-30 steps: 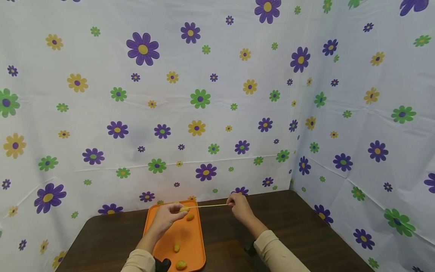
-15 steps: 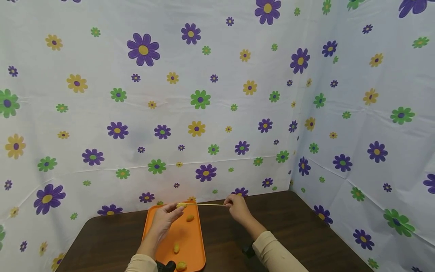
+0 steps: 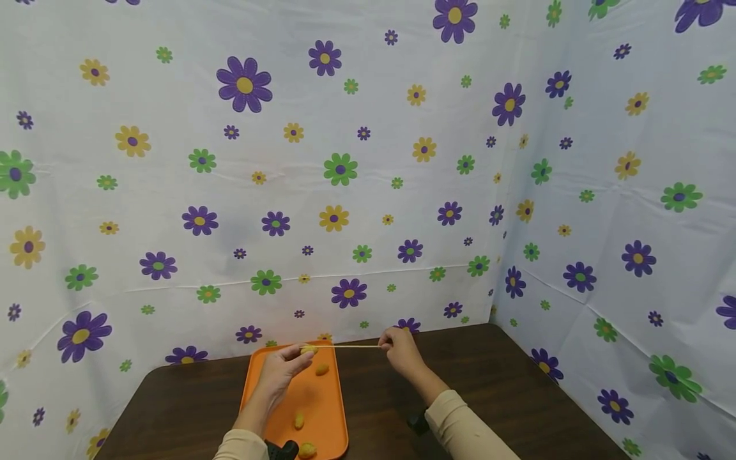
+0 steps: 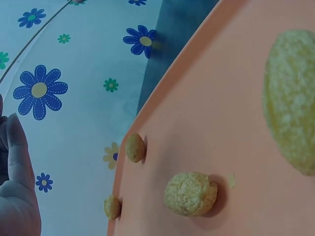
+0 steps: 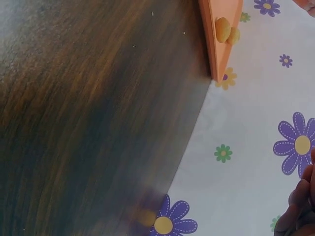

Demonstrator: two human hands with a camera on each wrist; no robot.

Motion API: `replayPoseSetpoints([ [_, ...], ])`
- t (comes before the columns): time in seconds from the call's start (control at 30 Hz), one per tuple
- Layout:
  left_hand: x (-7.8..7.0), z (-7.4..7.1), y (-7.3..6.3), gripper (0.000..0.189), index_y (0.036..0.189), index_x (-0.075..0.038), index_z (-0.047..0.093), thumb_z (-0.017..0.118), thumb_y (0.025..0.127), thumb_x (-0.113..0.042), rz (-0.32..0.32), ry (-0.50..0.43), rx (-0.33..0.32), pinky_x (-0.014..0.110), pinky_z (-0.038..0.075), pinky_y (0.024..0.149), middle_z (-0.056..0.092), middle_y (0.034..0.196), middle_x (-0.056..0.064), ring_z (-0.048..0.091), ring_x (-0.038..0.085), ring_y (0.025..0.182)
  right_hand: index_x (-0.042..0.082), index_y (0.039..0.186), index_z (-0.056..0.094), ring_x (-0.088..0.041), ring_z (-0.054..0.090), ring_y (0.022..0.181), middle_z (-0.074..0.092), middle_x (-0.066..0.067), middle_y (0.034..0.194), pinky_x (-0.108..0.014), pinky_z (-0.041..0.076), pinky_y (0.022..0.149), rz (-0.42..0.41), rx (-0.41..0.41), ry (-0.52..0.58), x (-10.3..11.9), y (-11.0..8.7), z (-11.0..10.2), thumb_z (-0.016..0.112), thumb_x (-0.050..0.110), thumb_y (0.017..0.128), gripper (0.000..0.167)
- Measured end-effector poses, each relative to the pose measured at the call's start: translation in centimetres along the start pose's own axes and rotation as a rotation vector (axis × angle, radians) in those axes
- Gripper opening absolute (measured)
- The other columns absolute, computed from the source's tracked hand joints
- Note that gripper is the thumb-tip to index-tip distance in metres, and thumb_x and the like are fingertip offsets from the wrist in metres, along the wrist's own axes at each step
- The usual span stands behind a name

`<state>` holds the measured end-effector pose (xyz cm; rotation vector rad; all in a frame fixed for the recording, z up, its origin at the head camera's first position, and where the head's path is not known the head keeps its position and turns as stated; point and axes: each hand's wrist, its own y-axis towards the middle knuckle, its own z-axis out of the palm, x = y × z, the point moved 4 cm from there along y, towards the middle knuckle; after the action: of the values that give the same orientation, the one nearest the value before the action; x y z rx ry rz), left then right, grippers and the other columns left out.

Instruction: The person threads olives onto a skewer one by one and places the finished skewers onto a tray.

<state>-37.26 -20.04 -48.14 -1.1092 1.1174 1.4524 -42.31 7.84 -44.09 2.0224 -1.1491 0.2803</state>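
My left hand (image 3: pixel 303 355) pinches a small yellow nugget (image 3: pixel 308 349) above the far end of the orange tray (image 3: pixel 328 409). A thin pale skewer (image 3: pixel 351 347) runs level from that nugget to my right hand (image 3: pixel 386 346), which pinches its other end over the dark table. Three more nuggets lie on the tray: one under the skewer (image 3: pixel 322 369), one midway (image 3: pixel 299 420), one at the near edge (image 3: pixel 307 450). The left wrist view shows the tray floor (image 4: pixel 236 98) with a round nugget (image 4: pixel 189 193) and my fingers (image 4: pixel 15 196) at the left edge.
The dark wooden table (image 3: pixel 471 383) stands in a corner closed by flowered white cloth (image 3: pixel 345 160) at the back and right. The right wrist view shows bare tabletop (image 5: pixel 98 123) and the tray's edge (image 5: pixel 221 49) by the cloth.
Both hands have drifted a little to the left. The right hand has come slightly closer to the left along the skewer. The nuggets on the tray lie as before.
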Motion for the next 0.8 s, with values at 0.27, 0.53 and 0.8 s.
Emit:
replayPoseSetpoints([
  [0.27, 0.0, 0.04, -0.04, 0.038, 0.121, 0.013, 0.066, 0.076, 0.092, -0.009, -0.013, 0.033, 0.012, 0.042, 0.056, 0.093, 0.066, 0.109, 0.015, 0.073, 0.018, 0.092, 0.003, 0.076, 0.067, -0.013, 0.057, 0.073, 0.066, -0.003, 0.079, -0.03, 0.054, 0.066, 0.018, 0.01, -0.005, 0.18, 0.05, 0.1, 0.068, -0.019, 0.081, 0.023],
  [0.53, 0.33, 0.03, 0.17, 0.034, 0.121, 0.013, 0.066, 0.073, 0.094, -0.007, -0.029, 0.073, -0.009, 0.039, 0.058, 0.089, 0.068, 0.108, 0.015, 0.073, 0.02, 0.091, 0.003, 0.075, 0.066, -0.014, 0.057, 0.073, 0.065, -0.003, 0.079, -0.03, 0.053, 0.065, 0.007, 0.017, -0.002, 0.64, 0.0, 0.23, 0.068, -0.02, 0.079, 0.023],
  [0.8, 0.17, 0.11, 0.0, 0.039, 0.124, 0.012, 0.064, 0.074, 0.094, -0.01, -0.026, 0.049, 0.0, 0.04, 0.057, 0.093, 0.066, 0.11, 0.015, 0.072, 0.019, 0.094, 0.004, 0.076, 0.067, -0.014, 0.057, 0.073, 0.065, -0.002, 0.078, -0.03, 0.053, 0.065, 0.025, 0.03, -0.007, 0.9, 0.06, 0.54, 0.069, -0.018, 0.08, 0.023],
])
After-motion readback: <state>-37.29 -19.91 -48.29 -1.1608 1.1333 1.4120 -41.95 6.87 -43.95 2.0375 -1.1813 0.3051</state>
